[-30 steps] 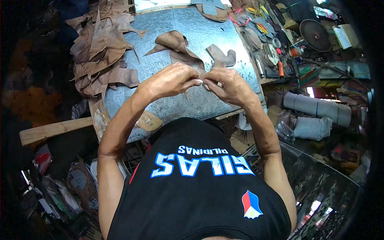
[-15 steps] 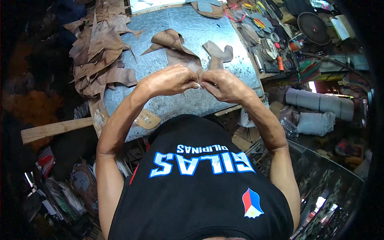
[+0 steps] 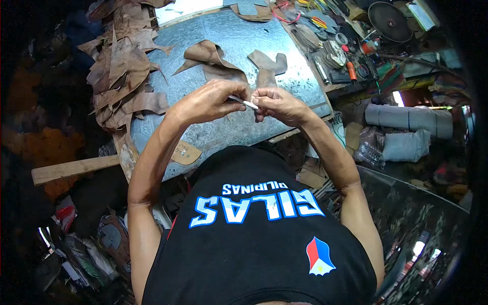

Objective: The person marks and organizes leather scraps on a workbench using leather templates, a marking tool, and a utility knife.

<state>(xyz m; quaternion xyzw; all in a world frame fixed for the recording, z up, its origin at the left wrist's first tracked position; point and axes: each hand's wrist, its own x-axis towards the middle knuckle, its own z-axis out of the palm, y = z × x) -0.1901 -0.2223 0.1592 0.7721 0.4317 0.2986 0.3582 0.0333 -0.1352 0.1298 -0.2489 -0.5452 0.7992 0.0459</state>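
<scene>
My left hand (image 3: 213,102) is closed around a slim white pen-like stick (image 3: 249,104), its pale end pointing toward my right hand. My right hand (image 3: 280,105) is close beside that end, thumb and fingers curled in a pinch; what they hold, if anything, is hidden. Both hands are above the near part of a metal-topped table (image 3: 203,134). Just beyond them lie a curled brown leather piece (image 3: 207,53) and a smaller greyish-brown leather piece (image 3: 267,63).
Leather scraps (image 3: 119,71) are heaped along the table's left side. A tan lettered pattern piece (image 3: 186,153) lies at the near edge. Tools, including an orange-handled one (image 3: 352,71), crowd the right bench. A wooden plank (image 3: 76,169) juts out left; a wrapped roll (image 3: 406,121) lies right.
The white stick now shows at length between my hands, where only a small white tip showed before. My right hand has turned, its fingers curling lower. The view has shifted slightly.
</scene>
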